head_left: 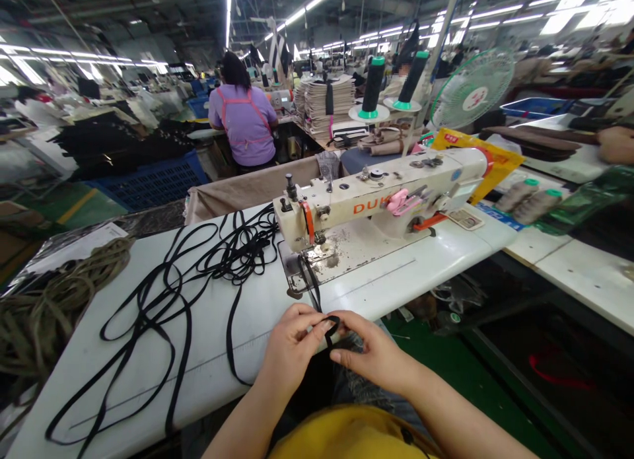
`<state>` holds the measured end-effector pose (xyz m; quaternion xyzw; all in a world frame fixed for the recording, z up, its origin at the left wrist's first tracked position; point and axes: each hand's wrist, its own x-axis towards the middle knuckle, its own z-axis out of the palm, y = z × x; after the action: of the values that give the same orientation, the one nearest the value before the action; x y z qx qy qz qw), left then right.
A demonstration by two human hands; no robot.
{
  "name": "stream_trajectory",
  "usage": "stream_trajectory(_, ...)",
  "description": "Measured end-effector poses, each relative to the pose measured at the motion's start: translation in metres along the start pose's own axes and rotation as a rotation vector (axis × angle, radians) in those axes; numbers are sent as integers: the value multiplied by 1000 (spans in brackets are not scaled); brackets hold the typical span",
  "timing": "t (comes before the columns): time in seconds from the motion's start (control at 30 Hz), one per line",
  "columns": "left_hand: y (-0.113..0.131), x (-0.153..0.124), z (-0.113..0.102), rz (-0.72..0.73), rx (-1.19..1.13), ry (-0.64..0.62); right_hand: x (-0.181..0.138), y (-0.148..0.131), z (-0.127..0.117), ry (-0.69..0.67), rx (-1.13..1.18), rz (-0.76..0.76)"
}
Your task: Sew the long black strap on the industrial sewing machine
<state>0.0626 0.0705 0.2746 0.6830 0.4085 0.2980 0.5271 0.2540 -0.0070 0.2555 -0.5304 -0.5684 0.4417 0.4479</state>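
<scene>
My left hand (292, 343) and my right hand (374, 353) meet at the near edge of the white table (208, 353), both pinching a narrow black strap (331, 327) folded into a small loop between the fingertips. The strap runs up from my fingers to the presser foot of the white sewing machine (376, 198). A long tangle of the same black strap (198, 274) lies spread over the table to the left.
A heap of olive-tan cord (54, 300) sits at the table's left end. Thread cones (372, 86), a fan (473, 89) and stacked fabric (327, 102) stand behind the machine. A person in purple (245, 119) sits ahead, back turned. Blue crate (148, 181) at left.
</scene>
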Motion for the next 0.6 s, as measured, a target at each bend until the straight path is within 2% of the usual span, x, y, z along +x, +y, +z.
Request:
stream_trajectory(0.13,-1,0,-11,-66,-42,-10,6,-10,-6,-124,-36,-71)
stream_trajectory(0.23,-6,-2,-23,-200,-58,-123,10,-10,-17,-8,-48,-44)
stream_trajectory(0.3,-9,-3,-30,-230,-15,-227,11,-6,-25,47,-48,-18)
stream_trajectory(0.43,-12,-7,-35,-206,17,-330,15,1,-34,16,-58,-14)
stream_trajectory(0.6,-11,-11,-29,-344,-89,-394,19,7,-35,66,-97,47)
